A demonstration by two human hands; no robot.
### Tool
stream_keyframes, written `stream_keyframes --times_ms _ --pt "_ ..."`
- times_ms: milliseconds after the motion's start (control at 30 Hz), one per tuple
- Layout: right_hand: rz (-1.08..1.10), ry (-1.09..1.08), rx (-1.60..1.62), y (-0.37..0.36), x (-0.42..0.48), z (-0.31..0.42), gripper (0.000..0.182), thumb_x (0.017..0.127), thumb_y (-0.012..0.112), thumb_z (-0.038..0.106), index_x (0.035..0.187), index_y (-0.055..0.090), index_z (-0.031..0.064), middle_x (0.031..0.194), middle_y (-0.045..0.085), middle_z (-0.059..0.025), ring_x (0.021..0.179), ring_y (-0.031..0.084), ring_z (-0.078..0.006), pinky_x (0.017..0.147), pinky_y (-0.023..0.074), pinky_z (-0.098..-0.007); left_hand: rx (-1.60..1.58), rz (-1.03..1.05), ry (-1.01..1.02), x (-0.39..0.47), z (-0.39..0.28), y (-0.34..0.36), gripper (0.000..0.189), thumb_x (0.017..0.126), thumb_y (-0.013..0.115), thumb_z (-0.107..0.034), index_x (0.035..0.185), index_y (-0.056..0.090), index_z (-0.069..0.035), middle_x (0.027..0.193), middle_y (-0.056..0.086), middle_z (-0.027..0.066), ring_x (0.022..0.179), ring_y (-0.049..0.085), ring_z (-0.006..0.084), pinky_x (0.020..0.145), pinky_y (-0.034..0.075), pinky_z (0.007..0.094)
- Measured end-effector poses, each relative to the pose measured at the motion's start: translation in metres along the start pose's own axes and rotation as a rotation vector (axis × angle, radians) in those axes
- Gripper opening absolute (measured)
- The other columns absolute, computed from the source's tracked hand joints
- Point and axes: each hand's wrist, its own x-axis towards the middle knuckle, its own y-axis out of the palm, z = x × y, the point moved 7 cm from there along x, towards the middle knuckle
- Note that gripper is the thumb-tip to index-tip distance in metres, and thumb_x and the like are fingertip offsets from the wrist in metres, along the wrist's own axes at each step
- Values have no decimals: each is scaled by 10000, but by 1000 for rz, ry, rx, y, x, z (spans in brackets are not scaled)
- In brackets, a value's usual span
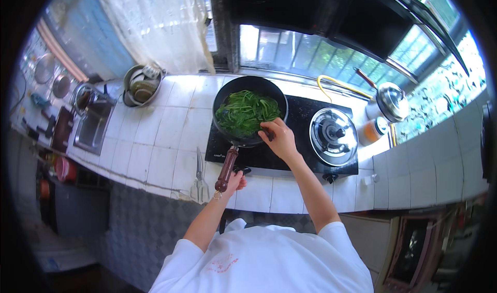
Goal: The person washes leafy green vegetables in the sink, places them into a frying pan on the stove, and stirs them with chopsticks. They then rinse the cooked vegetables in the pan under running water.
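Observation:
A dark frying pan (284, 98) sits on the left side of the black glass gas stove (297, 110). Green leafy stems (248, 112) fill the pan. At its near right rim, my right hand (280, 137) pinches a small dark object (268, 133), too small to name. The pan's reddish-brown handle (227, 168) points toward me. Below and beside it, my left hand (236, 182) has curled fingers close to the left stove knob (242, 170). The handle partly covers that hand, so contact with the knob is unclear.
A glass lid (328, 153) lies over the right burner. Kitchen scissors (199, 176) rest left of the stove. Behind the right side stand a lidded pot (392, 102) and a jar (373, 131). Leftward are a bowl of items (129, 98) and a sink (91, 131).

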Motion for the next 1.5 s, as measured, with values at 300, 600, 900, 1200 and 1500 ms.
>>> stream_keyframes --times_ms 300,600,900,1200,1500 --pt "65 -135 26 -24 38 1 86 763 602 75 822 664 87 762 575 -63 632 600 -243 575 478 -314 1094 -513 673 -42 -60 21 274 806 617 -256 738 553 1 693 602 164 693 617 315 593 470 416" --pt "93 254 317 -37 32 -10 165 732 694 111 880 703 38 775 679 -105 684 649 -162 653 497 -254 550 -359 536 -18 -21 -15 254 828 610 -273 735 574 -40 729 615 78 657 610 186 606 508 324" --pt "182 -400 18 44 37 4 145 761 696 170 754 657 30 681 597 -106 645 594 -276 572 464 -326 -505 510 175 -125 -117 -15 345 886 505 -243 1137 534 -8 964 643 156 713 638 182 610 546 296" --pt "-318 706 705 43 69 -89 368 868 601 240 741 590 -105 679 619 -156 501 635 -243 426 546 -303 -602 483 134 -119 -112 -8 376 867 519 -211 1172 496 7 927 625 120 684 615 154 605 538 278" --pt "-493 1082 1194 30 47 -156 298 918 521 190 852 522 -101 745 593 -176 619 623 -285 496 580 -309 -625 538 77 -116 -115 -3 385 847 533 -177 1178 493 15 955 621 139 729 623 189 688 540 315"
